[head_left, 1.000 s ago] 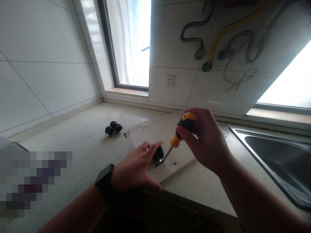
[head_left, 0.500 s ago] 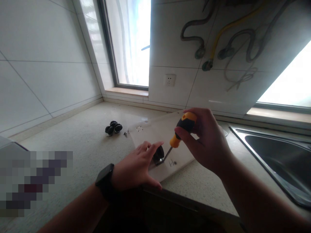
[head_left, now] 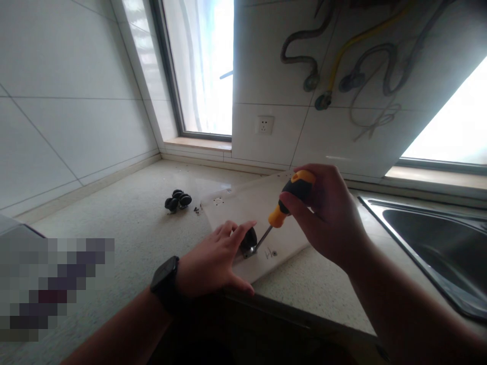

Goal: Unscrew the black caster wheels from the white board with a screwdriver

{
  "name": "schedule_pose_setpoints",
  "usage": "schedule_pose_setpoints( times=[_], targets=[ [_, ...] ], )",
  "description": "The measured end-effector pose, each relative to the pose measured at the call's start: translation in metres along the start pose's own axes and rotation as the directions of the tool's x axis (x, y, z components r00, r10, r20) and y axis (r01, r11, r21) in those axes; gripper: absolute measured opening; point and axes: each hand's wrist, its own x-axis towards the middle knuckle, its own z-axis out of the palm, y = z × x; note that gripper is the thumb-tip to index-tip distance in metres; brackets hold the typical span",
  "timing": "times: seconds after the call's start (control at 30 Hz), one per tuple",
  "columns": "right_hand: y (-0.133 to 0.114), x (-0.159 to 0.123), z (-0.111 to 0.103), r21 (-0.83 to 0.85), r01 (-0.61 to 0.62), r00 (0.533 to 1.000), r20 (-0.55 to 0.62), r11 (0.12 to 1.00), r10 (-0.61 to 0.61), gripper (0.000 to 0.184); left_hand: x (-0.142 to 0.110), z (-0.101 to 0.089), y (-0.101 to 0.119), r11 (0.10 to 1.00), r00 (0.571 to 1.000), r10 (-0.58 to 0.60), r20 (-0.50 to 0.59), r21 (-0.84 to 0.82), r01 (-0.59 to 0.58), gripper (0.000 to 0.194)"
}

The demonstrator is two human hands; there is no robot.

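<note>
Wrapped round the yellow and black handle of a screwdriver (head_left: 298, 188), my right hand (head_left: 327, 223) keeps the tool tilted. Its metal shaft runs down to the mounting plate of a black caster wheel (head_left: 250, 238); the screw under the tip is too small to make out. That caster sits on a white panel (head_left: 243, 205) lying on the counter. My left hand (head_left: 211, 258) steadies the caster, index finger curved over it and thumb stretched out by the panel's near edge. Part of the caster is hidden behind those fingers. A handwritten mark and a hole show beside it.
Several black casters (head_left: 178, 201) are grouped on the counter (head_left: 125, 213), with small screws (head_left: 197, 209) near the panel's corner. A steel sink (head_left: 429, 253) is at the right. Behind stand a tiled wall with a socket (head_left: 265, 124), hoses (head_left: 300, 36) and a window (head_left: 205, 71).
My right hand and the screwdriver handle have shifted slightly right and up, while the tip stays at the caster's plate. My left hand keeps its place.
</note>
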Motion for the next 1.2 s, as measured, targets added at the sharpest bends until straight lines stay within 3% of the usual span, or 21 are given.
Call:
schedule_pose_setpoints(
  times=[0.43,0.73,1.03,1.1,1.2],
  targets=[
    [0.004,-0.003,0.005,-0.065,0.002,1.000,-0.004,0.998,-0.002,0.044,-0.001,0.002,-0.003,0.999,0.999,0.038,-0.015,0.023,-0.038,0.124],
    [-0.006,0.003,0.007,-0.287,-0.034,0.993,-0.119,0.957,-0.001,0.054,-0.002,0.000,0.001,0.999,0.999,0.038,-0.020,0.004,-0.038,0.120],
    [-0.016,0.011,0.009,-0.402,0.022,0.999,-0.034,0.915,-0.039,0.061,-0.001,-0.001,-0.001,0.996,0.994,0.086,-0.064,0.035,-0.084,0.123],
    [-0.019,0.011,0.009,-0.416,0.036,0.999,-0.009,0.909,-0.043,0.059,0.000,-0.003,0.004,0.996,0.990,0.084,-0.110,0.038,-0.080,0.113],
    [-0.022,0.012,0.008,-0.432,0.005,1.000,-0.015,0.902,-0.013,0.060,0.004,-0.004,0.012,0.992,0.970,0.123,-0.209,0.024,-0.121,0.069]
  ],
)
